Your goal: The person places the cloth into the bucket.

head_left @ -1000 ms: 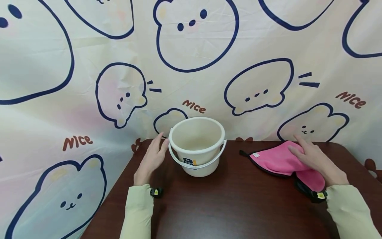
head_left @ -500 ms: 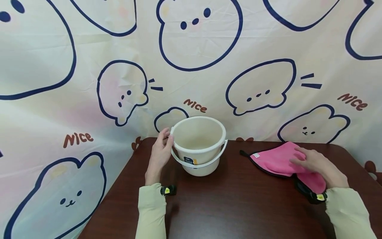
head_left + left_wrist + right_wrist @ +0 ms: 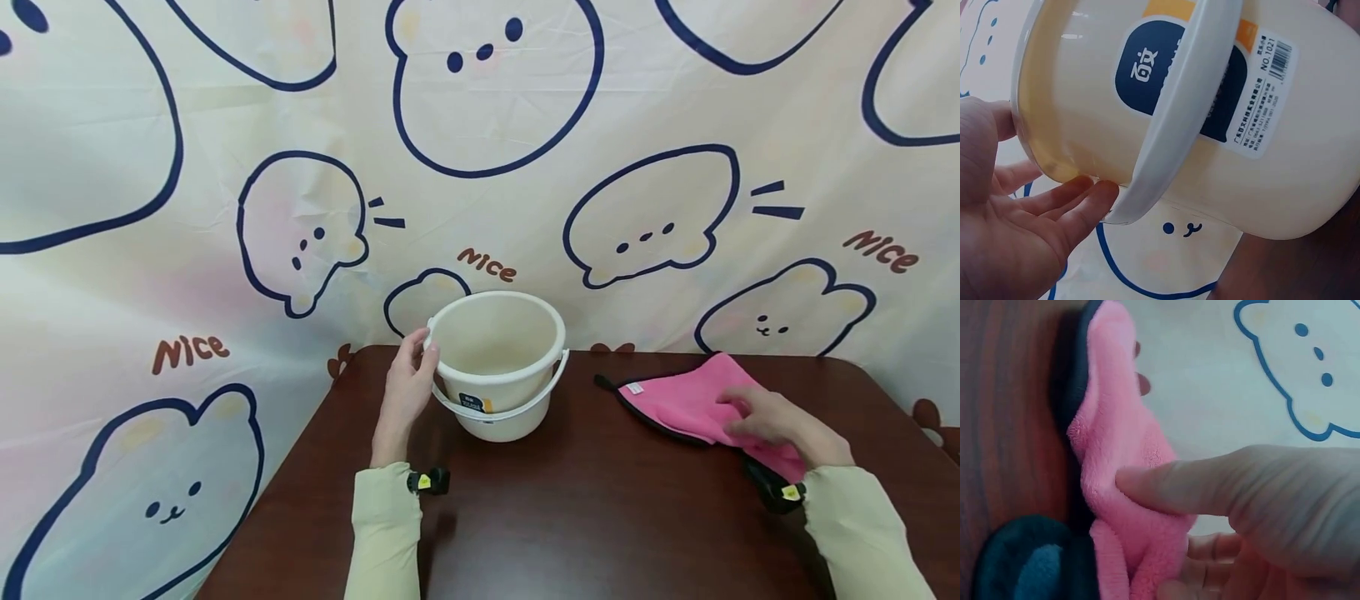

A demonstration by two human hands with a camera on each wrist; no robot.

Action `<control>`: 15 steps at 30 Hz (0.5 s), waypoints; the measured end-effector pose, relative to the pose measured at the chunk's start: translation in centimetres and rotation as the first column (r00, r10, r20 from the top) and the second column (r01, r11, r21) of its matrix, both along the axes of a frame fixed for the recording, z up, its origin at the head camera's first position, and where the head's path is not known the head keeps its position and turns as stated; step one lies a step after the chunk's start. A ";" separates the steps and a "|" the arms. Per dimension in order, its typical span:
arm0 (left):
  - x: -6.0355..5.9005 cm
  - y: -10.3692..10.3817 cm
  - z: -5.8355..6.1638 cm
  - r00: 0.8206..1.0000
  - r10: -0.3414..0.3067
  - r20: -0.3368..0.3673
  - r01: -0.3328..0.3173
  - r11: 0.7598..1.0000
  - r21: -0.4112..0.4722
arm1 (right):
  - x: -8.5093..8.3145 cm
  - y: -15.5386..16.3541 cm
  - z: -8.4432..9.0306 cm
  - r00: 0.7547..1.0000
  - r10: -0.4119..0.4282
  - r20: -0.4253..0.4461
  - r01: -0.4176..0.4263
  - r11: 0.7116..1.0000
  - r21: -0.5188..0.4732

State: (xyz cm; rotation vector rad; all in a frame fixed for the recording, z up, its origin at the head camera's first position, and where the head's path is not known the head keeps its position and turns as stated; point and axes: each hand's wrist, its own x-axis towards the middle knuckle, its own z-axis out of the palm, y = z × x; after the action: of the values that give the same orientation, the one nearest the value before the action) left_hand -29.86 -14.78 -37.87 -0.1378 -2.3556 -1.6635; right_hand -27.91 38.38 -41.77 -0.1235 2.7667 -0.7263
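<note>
Hands: both out over the desk [image 3: 585,517], well apart, sleeves pale green.
Left hand [image 3: 408,387]: fingers fairly straight, laid against the near side of the bucket [image 3: 497,354] just under its rim; not curled round it.
Bucket: smooth cream plastic, round, tapering down, upright just right of the left hand; its white bail handle [image 3: 1182,119] hangs down the front across a dark blue label.
Right hand [image 3: 761,417]: thumb and fingers pinching a bunched fold of the cloth [image 3: 678,400].
Cloth: fluffy pink fleece with dark edging, lying on the desk under and left of the right hand.
Desk: dark, glossy wood grain.
Backdrop [image 3: 225,167]: creased fabric printed with bear outlines.
</note>
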 end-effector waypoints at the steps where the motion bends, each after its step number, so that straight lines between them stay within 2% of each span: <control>1: 0.0 0.0 0.0 1.000 0.000 0.003 0.000 1.000 -0.002 | 0.0 0.0 -0.1 1.000 0.001 0.003 -0.001 1.000 -0.004; 4: 0.2 0.0 0.1 1.000 -0.004 0.018 0.004 1.000 -0.006 | 0.0 -0.1 -0.1 1.000 -0.005 -0.006 0.005 1.000 -0.019; 10: 0.3 -0.1 0.3 0.999 -0.002 0.044 0.003 1.000 -0.014 | 0.2 0.3 0.4 0.995 -0.040 -0.090 0.036 0.998 -0.042; 15: 0.4 -0.2 0.3 0.999 -0.011 0.051 0.012 1.000 -0.019 | -0.1 0.5 0.9 0.978 -0.059 -0.200 0.057 0.998 -0.020</control>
State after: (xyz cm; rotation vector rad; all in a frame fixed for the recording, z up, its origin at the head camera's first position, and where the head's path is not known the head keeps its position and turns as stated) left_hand -29.51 -14.95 -37.55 -0.1133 -2.4130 -1.6694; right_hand -27.97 38.89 -40.84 -0.1255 2.9678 -0.7886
